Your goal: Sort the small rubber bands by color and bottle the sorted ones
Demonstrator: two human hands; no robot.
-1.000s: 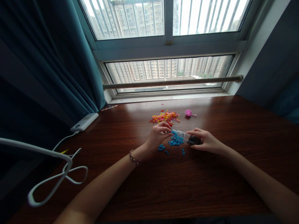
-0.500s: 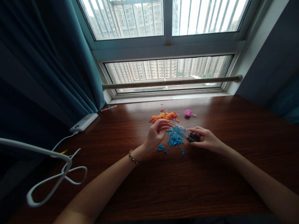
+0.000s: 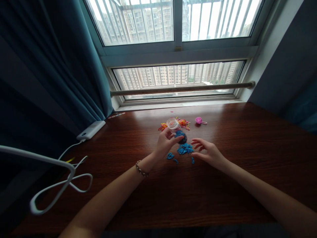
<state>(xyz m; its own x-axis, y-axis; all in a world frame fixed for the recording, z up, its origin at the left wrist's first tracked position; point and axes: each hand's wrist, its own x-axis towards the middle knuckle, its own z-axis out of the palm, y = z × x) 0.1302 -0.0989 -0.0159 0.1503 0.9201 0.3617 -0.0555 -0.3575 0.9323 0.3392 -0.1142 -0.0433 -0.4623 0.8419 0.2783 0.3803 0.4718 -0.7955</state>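
My left hand [image 3: 165, 142] is closed around a clear plastic jar [image 3: 173, 124], tilted with its round mouth up and to the left. Blue and black pieces lie in the jar's lower end. Just right of it, my right hand [image 3: 206, 151] is empty, fingers apart and slightly curled. Below the jar a pile of small blue bands [image 3: 185, 149] rests on the table, with a smaller blue cluster [image 3: 170, 155] and a few single ones nearby. Behind the jar, partly hidden by it, spreads a heap of red, yellow and pink bands [image 3: 183, 123].
A pink scoop [image 3: 198, 120] lies at the back right of the brown wooden table [image 3: 138, 132]. On the left are a white power strip [image 3: 91, 130] and a looped white cable [image 3: 55, 198]. A blue curtain [image 3: 91, 82] hangs beside the barred window.
The jar has passed from my right hand to my left and moved left, its mouth now tipped upward. My right hand has let go and opened. Fewer blue bands lie in the main pile.
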